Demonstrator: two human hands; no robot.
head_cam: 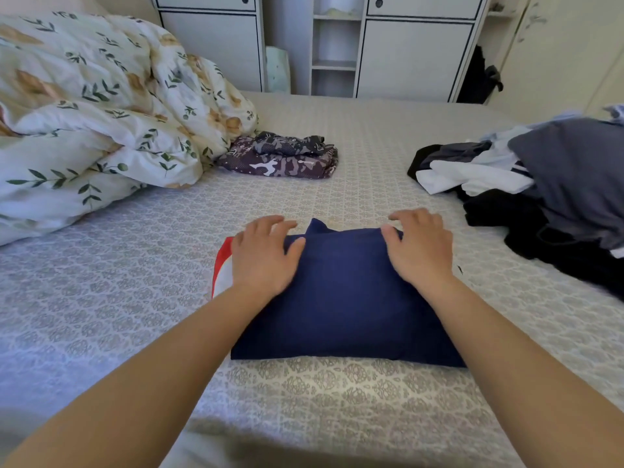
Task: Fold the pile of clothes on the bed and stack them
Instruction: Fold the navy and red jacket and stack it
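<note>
The folded navy garment (344, 298) lies mid-bed, near edge. The left hand (265, 255) and right hand (420, 248) rest flat on its far corners, fingers loosely spread, likely smoothing it. 1 camouflage stack (280, 157) waits beyond; the unfolded pile (540, 184) sits right.

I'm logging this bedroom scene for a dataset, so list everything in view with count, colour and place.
folded garment: one, navy blue, middle of the bed, under both hands
red and white item: one, peeking out at the navy garment's left edge
folded patterned clothes: one small stack, maroon and dark grey camouflage print, far side beside the duvet
unfolded pile: one, black, grey and white clothes, right side of the bed
duvet: one, white with leaf print, bunched at left
bed cover: one, grey patterned
cabinets: white, against the far wall
hands: left and right, resting on the navy garment's far corners
</note>
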